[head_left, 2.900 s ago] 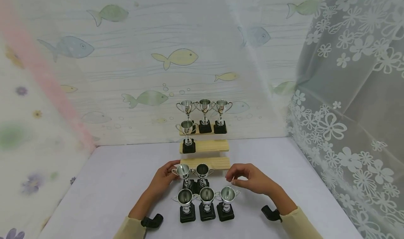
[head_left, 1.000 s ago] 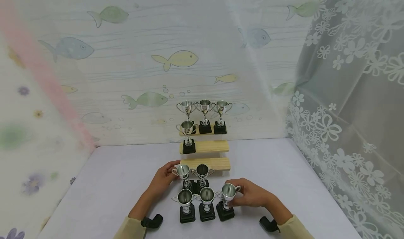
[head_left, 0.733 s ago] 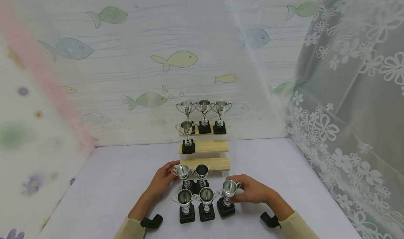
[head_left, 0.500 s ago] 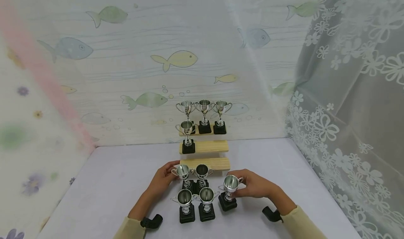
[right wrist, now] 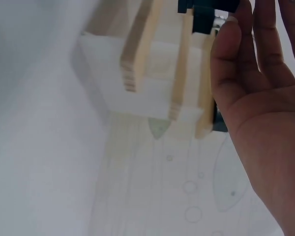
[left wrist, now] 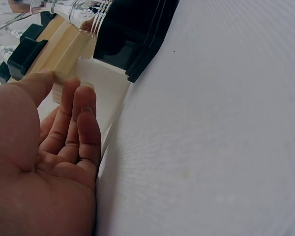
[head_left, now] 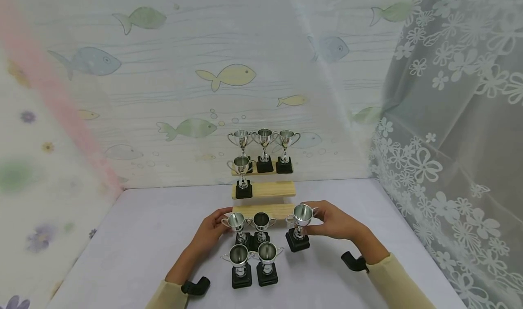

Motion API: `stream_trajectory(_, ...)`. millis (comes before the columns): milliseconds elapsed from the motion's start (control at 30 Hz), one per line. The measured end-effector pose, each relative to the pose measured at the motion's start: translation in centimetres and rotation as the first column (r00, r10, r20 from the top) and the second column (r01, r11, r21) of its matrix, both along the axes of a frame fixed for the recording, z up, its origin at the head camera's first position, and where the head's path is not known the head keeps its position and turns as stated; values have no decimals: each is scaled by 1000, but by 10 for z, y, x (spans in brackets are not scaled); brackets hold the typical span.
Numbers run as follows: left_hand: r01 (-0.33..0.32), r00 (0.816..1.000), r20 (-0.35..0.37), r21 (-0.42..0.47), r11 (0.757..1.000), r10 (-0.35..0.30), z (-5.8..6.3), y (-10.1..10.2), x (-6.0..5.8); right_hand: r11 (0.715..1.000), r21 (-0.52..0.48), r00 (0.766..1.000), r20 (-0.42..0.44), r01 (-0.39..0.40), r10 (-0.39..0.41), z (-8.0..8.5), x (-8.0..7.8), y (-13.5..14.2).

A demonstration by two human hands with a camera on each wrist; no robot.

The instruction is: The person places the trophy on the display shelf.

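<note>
My right hand [head_left: 333, 220] grips a small silver trophy cup [head_left: 303, 214] by its stem. The cup's black base is off the table and tilted, in front of the right end of a three-step wooden stand [head_left: 273, 189]. In the right wrist view, the thumb [right wrist: 226, 54] lies against that trophy, mostly out of frame. My left hand [head_left: 209, 232] holds the left end of the stand's lowest step [head_left: 269, 210]. The left wrist view has its thumb and fingertips [left wrist: 69, 93] at the step's wooden edge [left wrist: 66, 61]; how firmly they press cannot be seen.
Three trophies [head_left: 264, 164] stand on the top step, and one trophy [head_left: 244, 190] stands on the left of the middle step. On the white tablecloth [head_left: 163, 218], two trophies [head_left: 261, 238] stand close before the stand, with two more [head_left: 267, 272] nearer me.
My right hand has come down to the nearest row's right-hand trophy, taken hold of it, lifted it and carried it forward toward the stand. My left hand has stayed in place.
</note>
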State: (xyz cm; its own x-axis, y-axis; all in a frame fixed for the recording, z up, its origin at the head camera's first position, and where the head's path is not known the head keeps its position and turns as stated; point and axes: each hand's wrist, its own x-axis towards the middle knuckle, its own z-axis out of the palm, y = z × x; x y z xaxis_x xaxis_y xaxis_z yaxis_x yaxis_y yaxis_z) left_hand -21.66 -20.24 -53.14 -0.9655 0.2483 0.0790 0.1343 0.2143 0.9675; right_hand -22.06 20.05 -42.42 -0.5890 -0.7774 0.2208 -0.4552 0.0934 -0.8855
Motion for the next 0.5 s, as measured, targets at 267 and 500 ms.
stream_trajectory(267, 6, 1000, -9, 9, 1000, -5, -1, -1, 0, 983, 62, 984, -34, 175, -173, 23, -6, -7)
stream_trajectory(500, 3, 1000, -5, 4, 1000, -3, -1, -1, 0, 954, 12, 954, -44, 299, -298, 35, -12, -20)
